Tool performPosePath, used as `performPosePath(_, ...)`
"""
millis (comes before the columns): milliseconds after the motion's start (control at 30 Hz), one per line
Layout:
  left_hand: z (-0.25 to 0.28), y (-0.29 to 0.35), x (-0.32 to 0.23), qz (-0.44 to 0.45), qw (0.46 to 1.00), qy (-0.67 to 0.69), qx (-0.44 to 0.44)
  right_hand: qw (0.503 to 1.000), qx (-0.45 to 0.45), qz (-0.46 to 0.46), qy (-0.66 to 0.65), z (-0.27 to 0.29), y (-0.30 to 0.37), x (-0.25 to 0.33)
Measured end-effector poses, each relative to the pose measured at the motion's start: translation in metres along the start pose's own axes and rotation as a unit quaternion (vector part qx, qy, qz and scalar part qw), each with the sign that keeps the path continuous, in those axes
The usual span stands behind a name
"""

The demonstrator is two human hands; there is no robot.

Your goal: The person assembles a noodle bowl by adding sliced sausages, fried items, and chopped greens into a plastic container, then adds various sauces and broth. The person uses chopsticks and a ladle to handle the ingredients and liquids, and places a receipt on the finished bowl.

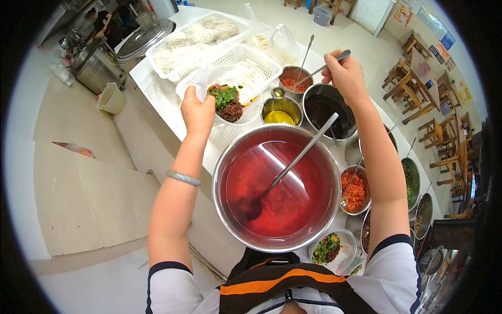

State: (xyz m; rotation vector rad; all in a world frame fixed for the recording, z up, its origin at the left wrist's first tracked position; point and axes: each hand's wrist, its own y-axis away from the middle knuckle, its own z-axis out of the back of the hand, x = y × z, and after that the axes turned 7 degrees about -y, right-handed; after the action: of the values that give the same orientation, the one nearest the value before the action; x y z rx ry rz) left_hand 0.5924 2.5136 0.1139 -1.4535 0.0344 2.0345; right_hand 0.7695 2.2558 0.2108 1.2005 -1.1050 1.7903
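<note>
My left hand (197,114) is closed at the near-left rim of a clear plastic bowl (239,119). A piece of whitish plastic (201,83) stands up by my thumb; whether it belongs to the bowl I cannot tell. White noodles (246,78), chopped greens (224,96) and dark minced topping (229,111) lie in the bowl. My right hand (345,77) grips the handle of a metal spoon (317,72), which slants down to a metal bowl of red chili sauce (289,81). Beside that sauce stand a pot of yellow oil (282,117) and a pot of dark liquid (319,112).
A wide steel basin (219,209) of red liquid, with a ladle (298,159) resting in it, stands nearest me. White baskets (157,55) of noodles are at the far left. Chopped orange-red topping (354,192) and a second filled plastic bowl (345,256) sit at the right. Someone (102,23) is far left.
</note>
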Motion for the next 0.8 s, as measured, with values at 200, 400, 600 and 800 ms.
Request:
performPosePath(200, -0.017, 0.004, -0.020, 0.114, 0.982, 0.146, 0.028, 0.945, 0.175, 0.249, 0.116, -0.034, 0.052, 0.037)
performPosePath(400, -0.005, 0.007, -0.022, 0.222, 0.953, 0.200, 0.048, 0.969, -0.002, 0.242, -0.044, -0.005, 0.050, 0.021)
performPosePath(600, 0.040, 0.007, -0.007, 0.135, 0.984, 0.115, 0.021, 0.976, 0.016, 0.120, 0.179, -0.004, 0.050, -0.055)
performPosePath(800, 0.102, -0.002, -0.003, 0.074, 0.969, 0.217, 0.094, 0.973, 0.003, -0.082, 0.214, -0.043, 0.046, -0.120)
